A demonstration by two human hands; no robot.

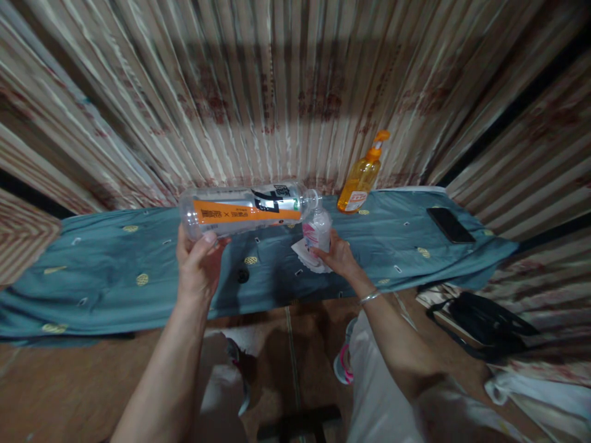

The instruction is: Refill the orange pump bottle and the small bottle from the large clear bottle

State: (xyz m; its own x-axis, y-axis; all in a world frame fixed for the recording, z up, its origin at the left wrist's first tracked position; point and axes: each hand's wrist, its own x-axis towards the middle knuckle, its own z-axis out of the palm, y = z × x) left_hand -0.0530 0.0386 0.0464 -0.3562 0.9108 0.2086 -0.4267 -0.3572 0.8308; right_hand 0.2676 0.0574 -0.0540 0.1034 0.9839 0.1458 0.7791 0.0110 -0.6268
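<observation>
My left hand [202, 261] grips the base end of a large clear plastic bottle [244, 210] with an orange and silver label. That bottle lies nearly level in the air, its mouth pointing right. Its neck meets or overlaps the top of a small clear bottle [316, 227] with a pink and white label; whether they touch I cannot tell. Fingers of my right hand [339, 253] are wrapped around the small bottle, which stands upright. Under it lies a white paper or tissue [310, 258]. A small dark round cap-like thing [242, 275] rests on the cloth near my left hand.
An orange pump bottle [357, 184] stands tilted-looking at the back, right of the small bottle. Farther right lies a black phone [450, 225]. A teal patterned cloth [115, 252] covers the narrow table, with a pleated curtain [258, 92] behind. A black bag [484, 323] sits lower right.
</observation>
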